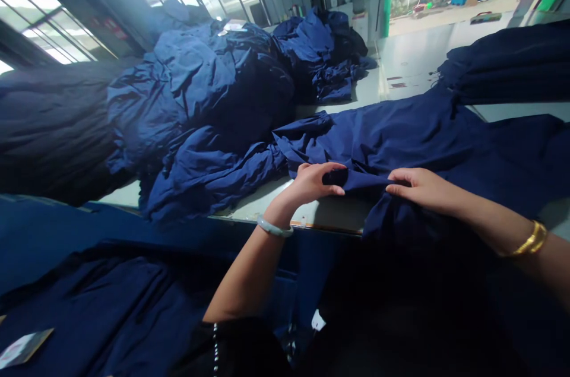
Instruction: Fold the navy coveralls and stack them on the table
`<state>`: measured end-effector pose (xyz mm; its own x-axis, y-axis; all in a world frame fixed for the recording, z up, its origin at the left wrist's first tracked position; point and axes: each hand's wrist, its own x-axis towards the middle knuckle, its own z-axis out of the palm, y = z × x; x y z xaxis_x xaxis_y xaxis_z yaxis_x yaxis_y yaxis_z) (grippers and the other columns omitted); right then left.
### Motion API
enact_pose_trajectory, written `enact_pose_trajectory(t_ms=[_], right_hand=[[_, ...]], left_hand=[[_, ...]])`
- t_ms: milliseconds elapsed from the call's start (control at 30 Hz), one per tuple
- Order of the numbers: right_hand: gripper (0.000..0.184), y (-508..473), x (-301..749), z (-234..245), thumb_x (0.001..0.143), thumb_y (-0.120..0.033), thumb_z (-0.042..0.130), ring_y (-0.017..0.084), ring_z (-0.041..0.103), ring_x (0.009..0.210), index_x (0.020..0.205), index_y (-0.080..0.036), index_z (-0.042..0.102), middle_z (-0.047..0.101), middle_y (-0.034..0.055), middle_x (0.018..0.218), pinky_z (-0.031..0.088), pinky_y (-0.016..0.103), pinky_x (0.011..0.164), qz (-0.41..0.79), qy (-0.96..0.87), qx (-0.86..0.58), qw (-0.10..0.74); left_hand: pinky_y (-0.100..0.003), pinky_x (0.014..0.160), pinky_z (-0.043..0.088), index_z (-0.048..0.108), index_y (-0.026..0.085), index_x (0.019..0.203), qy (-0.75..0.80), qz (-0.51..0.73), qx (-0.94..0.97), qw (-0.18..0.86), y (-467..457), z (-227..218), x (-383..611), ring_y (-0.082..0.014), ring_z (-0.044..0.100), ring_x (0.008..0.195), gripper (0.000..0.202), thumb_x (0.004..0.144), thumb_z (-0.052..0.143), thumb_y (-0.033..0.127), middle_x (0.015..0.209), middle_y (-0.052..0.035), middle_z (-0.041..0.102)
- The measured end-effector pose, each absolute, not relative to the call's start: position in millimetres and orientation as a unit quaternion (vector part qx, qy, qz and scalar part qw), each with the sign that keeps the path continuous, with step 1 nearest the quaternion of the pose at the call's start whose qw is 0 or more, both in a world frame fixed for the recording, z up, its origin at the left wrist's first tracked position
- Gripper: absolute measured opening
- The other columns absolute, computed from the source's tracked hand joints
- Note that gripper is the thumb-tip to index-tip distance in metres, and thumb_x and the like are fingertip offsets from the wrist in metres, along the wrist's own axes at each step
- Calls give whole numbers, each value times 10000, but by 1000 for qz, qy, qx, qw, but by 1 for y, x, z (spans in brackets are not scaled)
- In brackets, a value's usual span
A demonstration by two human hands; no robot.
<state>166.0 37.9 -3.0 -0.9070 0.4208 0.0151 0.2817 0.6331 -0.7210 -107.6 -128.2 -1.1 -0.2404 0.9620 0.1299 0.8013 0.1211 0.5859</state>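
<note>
"Four lots of navy cloth in this view. What's furthest left?"

"A big heap of navy garments (200,86) on the counter (329,214), under the windows. Nearer, and lower down, is a stack of navy cloth (89,306) with a paper tag (22,348) at its corner."

"And the hands?"

"The left hand (312,184) (a jade bangle (275,227) sits on its wrist) curls around a fold of a navy garment (392,151), its grip clamped on the cloth. That garment lies across the counter and hangs over the near edge."

"The other one?"

"The right hand (423,190), wearing a gold bangle (529,240), is just beside it, with its fingers on the same fold. It may be pinching, but the dark cloth hides the thumb, so I can't tell whether that grip is closed."

"Anything further right?"

"A dark folded pile (507,62) on the counter, touching the top of the garment."
</note>
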Motion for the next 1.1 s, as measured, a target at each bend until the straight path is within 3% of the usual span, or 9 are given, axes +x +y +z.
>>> enact_pose_trajectory(t_ms=[233,367,500,600,700,767,867,967,1100], right_hand=[[362,-3,179,7,1085,-454,589,236,756,868,892,-244,811,827,49,935,528,339,787,319,-944,-71,42],[321,-22,142,3,1126,-361,591,268,776,1035,1040,-214,863,846,104,1094,534,360,880,154,-979,-75,108],[426,-49,100,-2,1128,-510,610,294,790,1066,1151,-174,872,834,150,1174,557,349,800,105,-991,-85,21],[474,-64,83,-7,1078,-563,681,331,779,1122,1210,-140,851,810,182,1222,575,355,821,86,-991,-107,-11],[270,-69,77,-13,1081,-308,675,308,775,1138,1211,-141,842,807,178,1233,558,340,885,84,-992,-96,-10],[240,-70,76,-17,1063,-199,637,268,778,1090,1153,-165,857,828,142,1194,536,315,883,138,-988,-66,-19],[283,-66,82,-16,1078,-299,631,219,769,909,986,-187,874,845,71,1003,511,289,788,272,-960,-8,-70],[411,-53,95,-8,1094,-436,606,207,758,828,895,-197,875,829,53,908,521,288,768,349,-935,-1,-60],[437,-21,112,-2,1112,-456,530,258,781,1062,1061,-227,899,845,95,1126,568,350,975,290,-954,-48,64]], left_hand=[[-481,1175,359,812,307,902,743,161,648,47,-177,-2,-102,-283,736,1047,173,767,920,295,977,-29,824],[-402,1040,487,821,308,992,756,229,609,71,-211,-7,-115,-257,760,979,153,866,852,388,972,-25,838],[-322,803,558,833,279,1157,808,293,507,69,-212,-9,-126,-219,764,746,304,1060,561,373,745,-5,807],[-387,1044,554,875,293,1137,792,222,569,18,-190,-8,-132,-249,824,1056,310,1058,576,310,1057,-55,893],[-536,1366,248,848,378,1285,755,122,644,10,-160,-8,-142,-267,631,1509,349,1074,588,279,1482,-20,777],[-603,1404,52,784,410,1401,754,59,651,62,-144,-12,-151,-253,522,1609,398,1094,566,280,1551,11,725],[-667,1376,-101,704,402,1509,745,17,651,143,-132,-21,-168,-251,424,1671,457,1107,532,268,1609,16,677],[-689,1370,-98,689,384,1536,735,85,651,169,-137,-32,-182,-273,377,1695,482,1099,523,270,1651,-10,637],[-587,1419,85,733,304,1515,720,277,617,157,-162,-37,-190,-290,512,1617,459,1097,546,337,1595,-79,689]])
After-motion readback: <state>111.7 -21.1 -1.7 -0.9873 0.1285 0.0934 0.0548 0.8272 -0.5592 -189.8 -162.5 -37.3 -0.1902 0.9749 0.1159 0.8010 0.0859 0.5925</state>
